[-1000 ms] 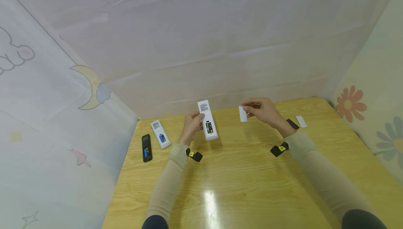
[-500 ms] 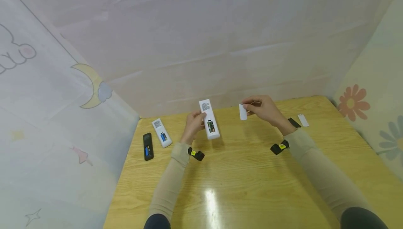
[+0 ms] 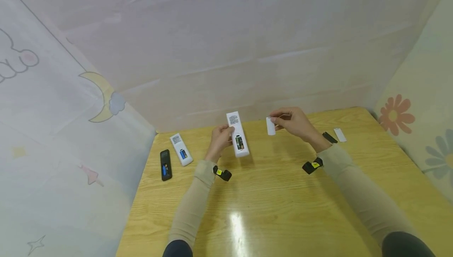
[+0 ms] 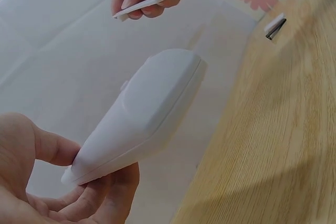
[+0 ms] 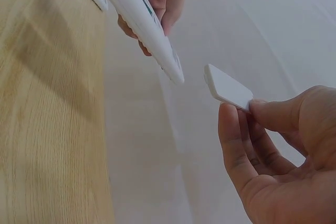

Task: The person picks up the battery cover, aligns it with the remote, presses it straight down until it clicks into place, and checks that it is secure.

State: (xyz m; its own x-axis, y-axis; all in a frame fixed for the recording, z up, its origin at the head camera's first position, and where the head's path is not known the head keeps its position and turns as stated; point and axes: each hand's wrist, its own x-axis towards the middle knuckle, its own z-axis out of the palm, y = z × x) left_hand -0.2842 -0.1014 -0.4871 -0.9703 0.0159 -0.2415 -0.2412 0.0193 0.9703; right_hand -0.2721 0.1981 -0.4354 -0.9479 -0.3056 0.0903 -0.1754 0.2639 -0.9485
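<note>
My left hand (image 3: pixel 218 141) holds a white remote control (image 3: pixel 235 125) above the table, its back facing up and batteries (image 3: pixel 239 143) visible in the uncovered compartment. In the left wrist view, thumb and fingers grip the narrow end of that remote (image 4: pixel 142 103). To its right, my right hand (image 3: pixel 293 123) pinches a white battery cover (image 3: pixel 270 126) by its upper end. The right wrist view has this cover (image 5: pixel 228 87) between thumb and fingertips, apart from the remote (image 5: pixel 147 30).
On the table (image 3: pixel 269 194), a black remote (image 3: pixel 165 165) and another white remote (image 3: pixel 181 149) lie at left, blue batteries showing in both. A black cover (image 3: pixel 330 137) and a white cover (image 3: pixel 340 134) lie behind the right wrist. Patterned cloth walls (image 3: pixel 212 52) border the table.
My left hand has carried the white remote slightly right. My right hand has brought the white cover slightly left, so the gap between them has narrowed. The things on the table have not moved.
</note>
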